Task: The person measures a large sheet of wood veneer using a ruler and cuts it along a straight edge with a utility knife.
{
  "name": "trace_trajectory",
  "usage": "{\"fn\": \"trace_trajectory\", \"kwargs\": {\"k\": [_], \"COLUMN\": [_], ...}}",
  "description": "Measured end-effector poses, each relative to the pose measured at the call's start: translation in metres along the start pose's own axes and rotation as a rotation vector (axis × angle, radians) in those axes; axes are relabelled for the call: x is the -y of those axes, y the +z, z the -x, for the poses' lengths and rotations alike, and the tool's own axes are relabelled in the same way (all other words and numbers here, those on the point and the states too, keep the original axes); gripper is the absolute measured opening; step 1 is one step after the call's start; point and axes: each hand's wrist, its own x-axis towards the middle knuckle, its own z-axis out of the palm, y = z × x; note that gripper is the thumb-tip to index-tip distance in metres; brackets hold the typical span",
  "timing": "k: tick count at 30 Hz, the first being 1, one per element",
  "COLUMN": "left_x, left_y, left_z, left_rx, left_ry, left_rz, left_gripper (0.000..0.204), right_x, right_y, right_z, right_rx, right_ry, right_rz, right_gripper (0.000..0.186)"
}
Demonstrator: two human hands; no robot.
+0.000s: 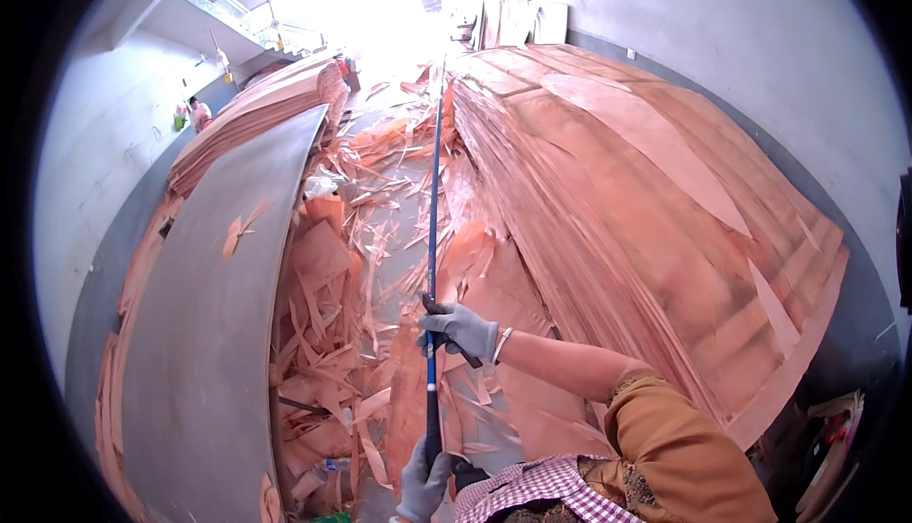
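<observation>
Two-handed grip in a littered aisle

Right: wood stack, layered edge inward. Left: grey board. Scraps between crowd the way. Blue pole runs up centre; right hand grasps it and a dark bar mid-frame; left hand, clenched, grips its end, bottom centre.

This looks like a woodworking workshop or its storeroom, handling thin wood sheets: a broad, reddish stack of sheets fills the right side, and a second stack stands at the left beyond a large grey panel. Torn strips and scraps litter the floor between them. Plain pale walls, a staircase and upright boards at the bright far end suggest an industrial building
</observation>
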Motion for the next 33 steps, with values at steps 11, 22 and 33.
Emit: {"fn": "trace_trajectory", "kwargs": {"k": [11, 22, 33], "left_x": [-0.076, -0.041, -0.067], "left_y": [-0.149, -0.148, -0.144], "left_z": [-0.047, -0.171, -0.212], "left_rx": [-0.066, -0.122, -0.216], "left_ry": [0.047, 0.316, -0.09], "left_rz": [-0.051, -0.406, -0.126], "left_gripper": [0.033, 0.035, 0.028], "right_x": [0.04, 0.083, 0.09], "right_y": [0.005, -0.036, -0.092], "right_z": [-0.145, -0.262, -0.291], "right_rx": [-0.167, -0.021, -0.182], "right_ry": [-0.004, 0.015, 0.001], "right_rz": [-0.079, 0.1, -0.122], "right_gripper": [0.015, 0.014, 0.022]}}
